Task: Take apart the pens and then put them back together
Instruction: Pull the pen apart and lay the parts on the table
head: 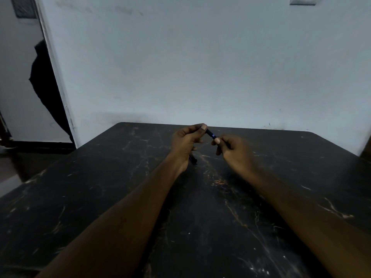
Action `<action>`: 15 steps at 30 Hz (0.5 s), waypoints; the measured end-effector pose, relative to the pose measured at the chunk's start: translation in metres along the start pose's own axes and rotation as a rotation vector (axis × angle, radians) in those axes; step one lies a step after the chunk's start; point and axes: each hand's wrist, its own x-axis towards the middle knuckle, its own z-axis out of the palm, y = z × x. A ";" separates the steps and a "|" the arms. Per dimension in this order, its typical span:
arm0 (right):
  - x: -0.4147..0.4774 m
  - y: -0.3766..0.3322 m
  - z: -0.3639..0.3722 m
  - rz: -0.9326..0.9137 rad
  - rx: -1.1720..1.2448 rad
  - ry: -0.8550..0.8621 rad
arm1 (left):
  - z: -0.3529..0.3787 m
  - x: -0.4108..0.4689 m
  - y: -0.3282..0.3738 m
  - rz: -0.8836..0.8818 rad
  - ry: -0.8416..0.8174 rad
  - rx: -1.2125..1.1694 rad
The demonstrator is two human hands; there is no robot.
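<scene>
- We see the left hand [185, 142] raised over the table [200, 217], its fingers curled in and the thumb pressed against the index finger at the top. It pinches one end of a dark pen [210, 134].
- The right hand [235, 152] sits just to the right of the left hand and a little lower. Its fingers are curled too, and its fingertips [217, 140] grip the other end of the same pen.
- The pen spans the small gap between the two hands, slanting down from the left thumb to the right fingers. Only a short stretch of its barrel shows between the two grips, with a small bluish glint on it. We cannot tell whether the pen is in one piece or partly pulled apart, because both ends are hidden inside the fingers.
- Below the left hand, near its wrist, a second dark piece [193, 159] lies on the table. It is mostly hidden by the hand and blends into the dark top, so we cannot say whether it is a whole pen or a part.
- Both forearms reach in from the near edge, bare, and meet over the far half of the table.
- The table is black with pale, rust-tinted veins.
- Beyond the hands stands a pale wall [200, 57]. Far to the left of the left hand, a dark cloth [46, 87] hangs by a doorway.
</scene>
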 end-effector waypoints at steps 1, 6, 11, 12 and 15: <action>0.000 0.000 0.000 0.003 -0.001 -0.002 | 0.000 0.001 -0.001 -0.002 0.012 0.010; 0.000 -0.001 0.000 0.009 0.032 0.018 | 0.001 0.001 0.001 -0.048 -0.084 -0.037; 0.001 -0.001 -0.002 0.015 0.045 0.002 | 0.000 0.001 0.002 -0.030 -0.150 -0.074; 0.001 -0.001 -0.002 0.014 0.044 0.003 | 0.000 0.001 0.001 -0.018 -0.124 -0.053; 0.001 -0.001 -0.001 -0.006 0.036 0.016 | -0.001 0.001 -0.001 -0.005 -0.035 0.023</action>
